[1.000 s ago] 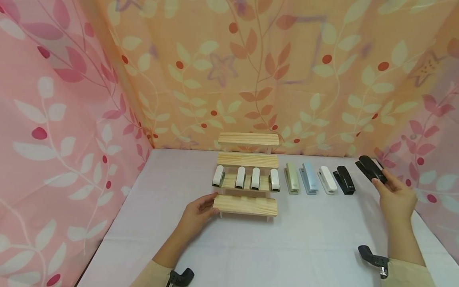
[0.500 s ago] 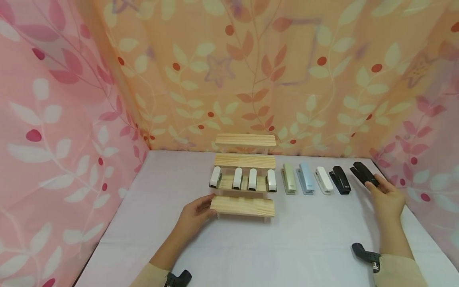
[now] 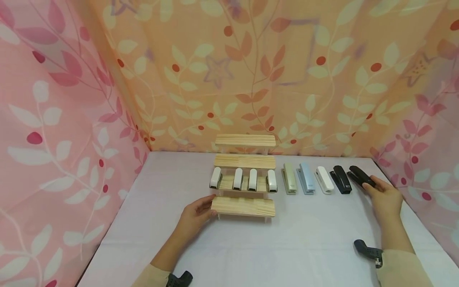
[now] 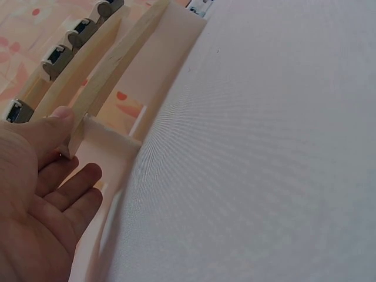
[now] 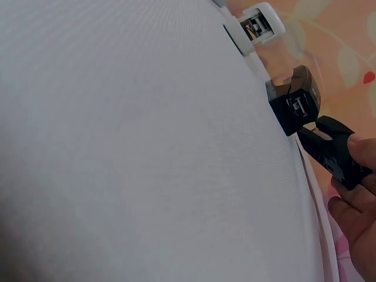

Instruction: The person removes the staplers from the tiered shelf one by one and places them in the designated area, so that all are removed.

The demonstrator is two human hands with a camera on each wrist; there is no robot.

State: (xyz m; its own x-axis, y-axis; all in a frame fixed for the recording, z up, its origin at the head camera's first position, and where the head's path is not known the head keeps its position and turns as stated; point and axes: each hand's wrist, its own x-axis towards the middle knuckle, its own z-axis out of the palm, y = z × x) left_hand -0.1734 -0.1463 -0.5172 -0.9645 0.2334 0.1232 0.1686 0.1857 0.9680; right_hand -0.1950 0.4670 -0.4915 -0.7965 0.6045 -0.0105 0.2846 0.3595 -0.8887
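My right hand pinches a black stapler by its near end, at the right end of a row of staplers. In the right wrist view this held stapler sits right beside another black stapler. My left hand grips the left end of the lowest step of a tiered wooden rack, thumb on top and fingers below, as the left wrist view of that hand shows. Several small white staplers stand on the rack's second step from the bottom.
Left of the held stapler lie a black stapler, a white one, a light blue one and a green one on the white tablecloth. Leaf-patterned curtains close off the back and sides.
My right hand has brought the black stapler left and down, close beside the other black stapler. My left hand keeps its grip on the rack.
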